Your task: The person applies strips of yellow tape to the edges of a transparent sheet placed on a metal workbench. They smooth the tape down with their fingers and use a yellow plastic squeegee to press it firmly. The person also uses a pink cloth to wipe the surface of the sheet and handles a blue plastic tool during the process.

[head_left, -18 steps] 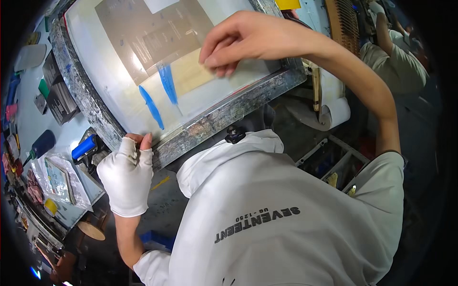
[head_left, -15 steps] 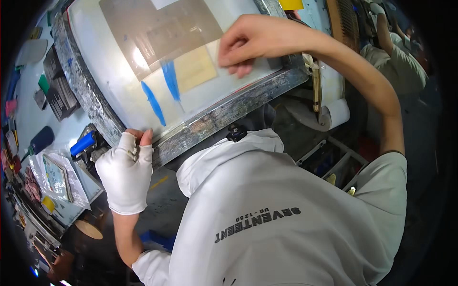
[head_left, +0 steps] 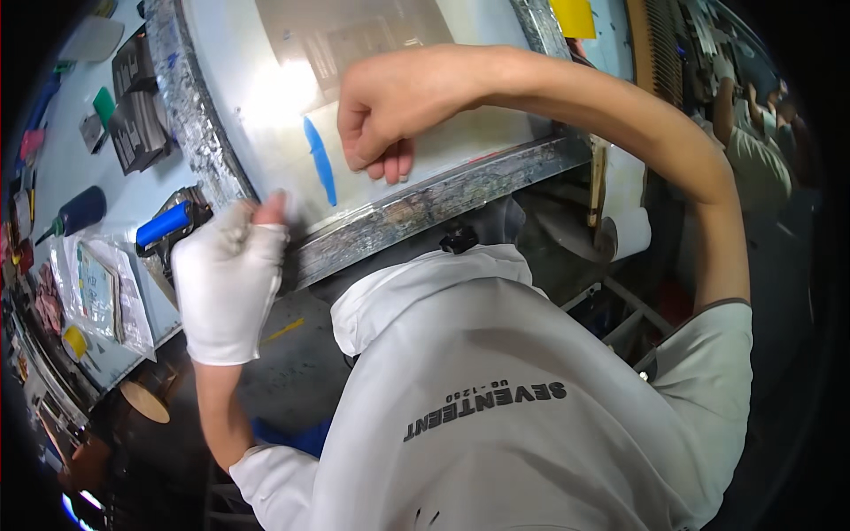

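A screen-printing frame (head_left: 398,221) with ink-stained bars holds pale mesh (head_left: 274,133) with a brownish rectangle on it. My left hand (head_left: 226,288), in a white glove with bare fingertips, is closed at the frame's near left corner; its fingertips are a little blurred. Over the mesh my bare right hand (head_left: 390,115) is curled, thumb against bent fingers. Whatever it may pinch is hidden. Just left of that hand lies a narrow blue strip (head_left: 320,161). The spot where a second blue strip lay is covered by my right hand.
On the left table are a blue-handled roller (head_left: 164,224), a dark squeeze bottle (head_left: 80,211), dark metal blocks (head_left: 140,124) and a plastic bag (head_left: 102,288) with flat items. A white roll (head_left: 630,233) is right of the frame. Other people (head_left: 753,155) are at the far right.
My right hand has moved left across the mesh, over one blue strip and the pale yellow patch. The view has shifted slightly; my left hand stays by the frame's corner.
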Tool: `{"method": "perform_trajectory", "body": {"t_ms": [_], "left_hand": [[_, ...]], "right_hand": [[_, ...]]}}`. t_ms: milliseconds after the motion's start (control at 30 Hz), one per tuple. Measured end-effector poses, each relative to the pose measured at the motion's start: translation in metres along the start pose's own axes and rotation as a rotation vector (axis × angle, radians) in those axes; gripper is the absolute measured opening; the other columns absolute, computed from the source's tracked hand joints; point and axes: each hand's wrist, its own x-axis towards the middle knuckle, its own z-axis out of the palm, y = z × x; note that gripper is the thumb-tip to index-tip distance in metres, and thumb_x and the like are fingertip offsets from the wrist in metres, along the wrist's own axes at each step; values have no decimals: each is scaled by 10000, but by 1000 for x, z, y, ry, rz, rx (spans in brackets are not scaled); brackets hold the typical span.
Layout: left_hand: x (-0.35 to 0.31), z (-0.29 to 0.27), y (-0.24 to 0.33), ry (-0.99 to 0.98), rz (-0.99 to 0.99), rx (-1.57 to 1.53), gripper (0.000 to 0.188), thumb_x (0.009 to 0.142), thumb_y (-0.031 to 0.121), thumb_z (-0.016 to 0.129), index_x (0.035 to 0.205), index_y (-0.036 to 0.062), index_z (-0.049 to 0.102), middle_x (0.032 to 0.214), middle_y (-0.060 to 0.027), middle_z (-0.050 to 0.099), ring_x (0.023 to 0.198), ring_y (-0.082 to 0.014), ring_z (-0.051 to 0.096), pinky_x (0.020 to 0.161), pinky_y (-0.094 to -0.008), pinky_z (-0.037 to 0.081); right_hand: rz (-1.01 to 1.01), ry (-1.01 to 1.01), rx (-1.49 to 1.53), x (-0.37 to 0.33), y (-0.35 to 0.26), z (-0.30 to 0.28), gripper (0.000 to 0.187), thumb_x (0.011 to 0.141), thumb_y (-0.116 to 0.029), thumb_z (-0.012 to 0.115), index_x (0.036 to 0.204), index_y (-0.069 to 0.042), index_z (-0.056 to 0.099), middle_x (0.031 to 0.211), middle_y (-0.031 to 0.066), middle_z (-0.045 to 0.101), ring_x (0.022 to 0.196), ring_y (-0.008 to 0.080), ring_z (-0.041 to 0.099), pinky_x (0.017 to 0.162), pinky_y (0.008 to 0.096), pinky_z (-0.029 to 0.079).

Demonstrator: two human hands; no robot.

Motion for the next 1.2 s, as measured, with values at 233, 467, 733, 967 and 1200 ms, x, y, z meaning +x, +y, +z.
{"method": "perform_trajectory", "body": {"t_ms": [233,467,733,967,1200], "left_hand": [[-7,-21,42,-63,-67,-400,215,1021,198,685,876,43,653,648,68,534,548,-11,434,508,-197,323],[51,11,47,-528,-88,-574,228,1031,234,638,1009,8,647,734,-17,630,667,-77,576,604,-234,449],[104,122,82,-925,-159,-1148,204,1035,166,598,1094,-29,612,1080,-172,662,960,-283,707,869,-401,622],[98,132,95,-871,-179,-1097,164,1058,113,558,1099,-43,590,1050,-145,644,917,-243,683,854,-362,606],[91,126,104,-710,-130,-1068,359,1046,241,628,1269,-36,570,1108,-151,669,977,-237,700,852,-353,592]], "right_hand": [[-123,-103,-15,60,-41,28,212,920,-88,666,852,108,710,818,170,744,719,211,758,677,310,646],[132,281,74,-83,57,-49,232,964,-121,651,967,104,705,884,145,748,783,191,761,727,291,636],[-92,997,-870,-191,142,-120,449,962,-333,685,1330,-84,622,1139,139,728,1049,288,707,953,374,537],[68,821,-762,-170,143,-141,460,904,-380,686,1293,-135,669,1116,146,728,991,293,716,884,374,560],[9,657,-641,-213,48,-80,331,922,-246,711,1215,-93,708,1094,98,724,995,231,698,902,338,540]]}}
